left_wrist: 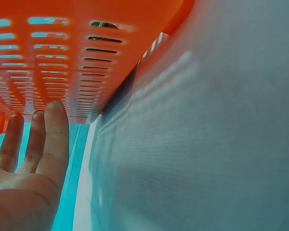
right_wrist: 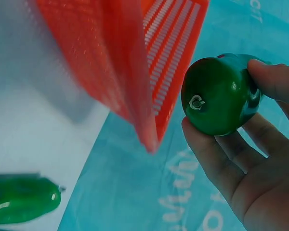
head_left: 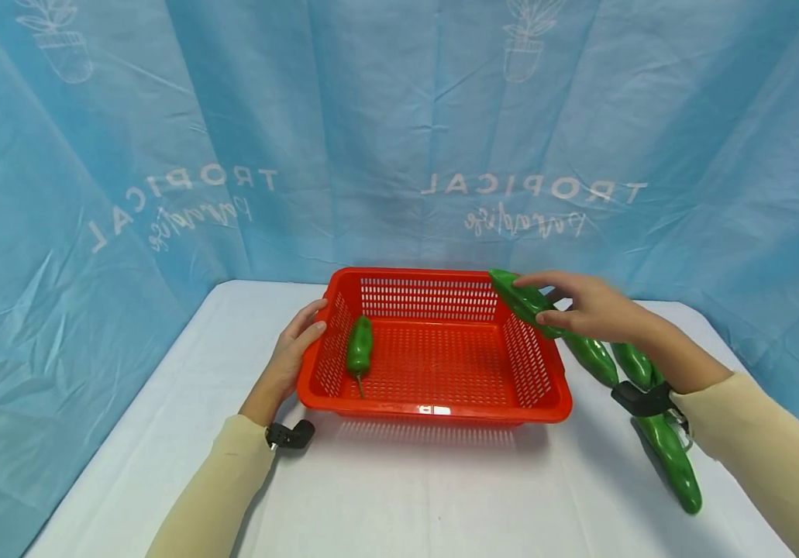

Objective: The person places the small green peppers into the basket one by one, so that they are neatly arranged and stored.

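Observation:
A red plastic basket (head_left: 441, 409) with slotted walls stands on the table, and one green chili pepper (head_left: 359, 346) with a thin stem lies at its left inside. My left hand (head_left: 286, 356) is at the basket's left rim; in the left wrist view its fingers (left_wrist: 54, 139) reach nearly straight against the outer wall. My right hand (head_left: 587, 310) holds another green chili pepper (head_left: 521, 301) between thumb and fingers, above the basket's back right corner. In the right wrist view this pepper's rounded end (right_wrist: 214, 98) faces the camera, beside the rim.
Several more green peppers lie on the white tablecloth (head_left: 434, 496) right of the basket. One pepper (head_left: 590, 358) is close by its right wall; another long pepper (head_left: 671, 461) lies nearer the front, under the right forearm. A blue curtain (head_left: 385, 139) hangs behind the table.

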Available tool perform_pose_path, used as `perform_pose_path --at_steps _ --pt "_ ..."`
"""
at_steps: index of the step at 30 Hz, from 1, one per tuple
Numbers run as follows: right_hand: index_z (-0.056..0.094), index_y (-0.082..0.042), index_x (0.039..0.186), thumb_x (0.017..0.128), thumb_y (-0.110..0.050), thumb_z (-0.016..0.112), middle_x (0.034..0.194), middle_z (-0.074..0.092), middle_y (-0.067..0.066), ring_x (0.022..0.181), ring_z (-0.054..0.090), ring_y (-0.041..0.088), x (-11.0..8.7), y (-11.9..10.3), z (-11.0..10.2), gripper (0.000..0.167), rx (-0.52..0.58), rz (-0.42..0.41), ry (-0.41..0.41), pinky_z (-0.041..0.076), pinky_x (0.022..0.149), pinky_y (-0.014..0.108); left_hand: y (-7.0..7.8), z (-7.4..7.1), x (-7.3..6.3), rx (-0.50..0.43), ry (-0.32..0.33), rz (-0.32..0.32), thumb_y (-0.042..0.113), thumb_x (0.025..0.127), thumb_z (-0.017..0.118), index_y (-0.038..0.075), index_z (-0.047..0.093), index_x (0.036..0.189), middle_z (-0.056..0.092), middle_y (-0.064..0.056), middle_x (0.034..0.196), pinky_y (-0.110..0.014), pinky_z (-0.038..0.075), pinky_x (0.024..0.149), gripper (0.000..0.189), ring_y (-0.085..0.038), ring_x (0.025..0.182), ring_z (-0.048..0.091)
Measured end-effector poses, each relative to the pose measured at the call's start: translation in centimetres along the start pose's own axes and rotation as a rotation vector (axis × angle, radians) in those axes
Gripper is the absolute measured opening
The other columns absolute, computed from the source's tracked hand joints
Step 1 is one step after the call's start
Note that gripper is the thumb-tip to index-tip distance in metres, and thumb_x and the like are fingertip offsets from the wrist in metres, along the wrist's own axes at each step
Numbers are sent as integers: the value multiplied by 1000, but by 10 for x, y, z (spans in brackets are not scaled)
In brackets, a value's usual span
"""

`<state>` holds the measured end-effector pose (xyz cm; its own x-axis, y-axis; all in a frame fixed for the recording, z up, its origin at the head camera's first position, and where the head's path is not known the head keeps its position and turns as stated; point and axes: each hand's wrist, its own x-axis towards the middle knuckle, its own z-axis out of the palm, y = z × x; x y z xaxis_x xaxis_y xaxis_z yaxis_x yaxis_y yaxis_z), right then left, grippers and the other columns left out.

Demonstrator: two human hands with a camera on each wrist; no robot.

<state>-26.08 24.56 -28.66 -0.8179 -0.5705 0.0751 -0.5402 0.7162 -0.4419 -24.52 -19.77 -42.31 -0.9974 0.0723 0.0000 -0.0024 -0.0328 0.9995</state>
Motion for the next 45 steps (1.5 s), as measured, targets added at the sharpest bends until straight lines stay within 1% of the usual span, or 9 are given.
perform_pose_path --at_steps 6,12,14,18,23,29,34,40,45 --pt "55 -21 139 90 -11 69 129 64 12 108 64 31 23 -9 17 51 22 -54 -42 54 72 34 -1 0 0 -5 -4 -2 29 102 48 27 34 153 36 -8 157 -32 56 94 53 -29 131 51" --pt "54 -22 140 91 -10 68 137 59 9 99 63 24 45 -19 35 52 64 -111 -105 52 73 33 0 0 0 -10 -3 0 29 101 48 28 35 152 38 -6 156 -31 57 93 52 -23 127 53" --pt "54 -23 140 91 -10 67 138 58 8 96 62 22 52 -22 39 52 81 -104 -127 52 73 34 -1 0 0 -13 -1 -1 28 101 49 28 35 152 38 -6 155 -31 58 92 53 -21 126 54" --pt "56 -24 138 91 -10 68 135 58 9 98 63 23 63 -29 46 51 86 -81 -157 56 78 35 -2 -1 1 -16 -4 4 28 101 49 27 35 152 38 -7 155 -32 57 93 52 -18 123 55" --pt "56 -23 138 91 -9 68 131 60 11 98 63 24 72 -35 51 51 95 -79 -190 58 78 35 -1 0 1 -15 -2 9 27 101 49 27 36 151 39 -6 154 -33 57 93 51 -17 121 57" --pt "56 -24 138 92 -8 66 132 59 10 101 63 25 77 -39 56 50 139 -60 -224 58 79 35 -1 -1 -1 2 -6 13 29 102 48 26 34 152 37 -9 156 -33 57 95 52 -22 125 55" --pt "56 -23 138 92 -8 66 128 59 11 107 61 29 80 -40 62 49 143 -46 -240 59 78 34 -1 0 -1 8 -2 6 29 102 48 27 34 152 37 -8 157 -34 56 95 52 -24 127 54" --pt "56 -24 138 92 -9 65 128 60 10 111 60 29 84 -40 65 49 136 -50 -251 59 82 36 -2 0 0 -1 -1 8 27 101 48 26 34 152 38 -7 156 -34 57 94 53 -24 127 54" --pt "56 -23 138 93 -9 63 129 60 10 112 61 29 94 -38 70 48 136 -82 -265 58 86 39 -2 0 1 -10 -8 10 26 102 47 24 34 153 38 -9 156 -32 57 95 53 -26 128 53"
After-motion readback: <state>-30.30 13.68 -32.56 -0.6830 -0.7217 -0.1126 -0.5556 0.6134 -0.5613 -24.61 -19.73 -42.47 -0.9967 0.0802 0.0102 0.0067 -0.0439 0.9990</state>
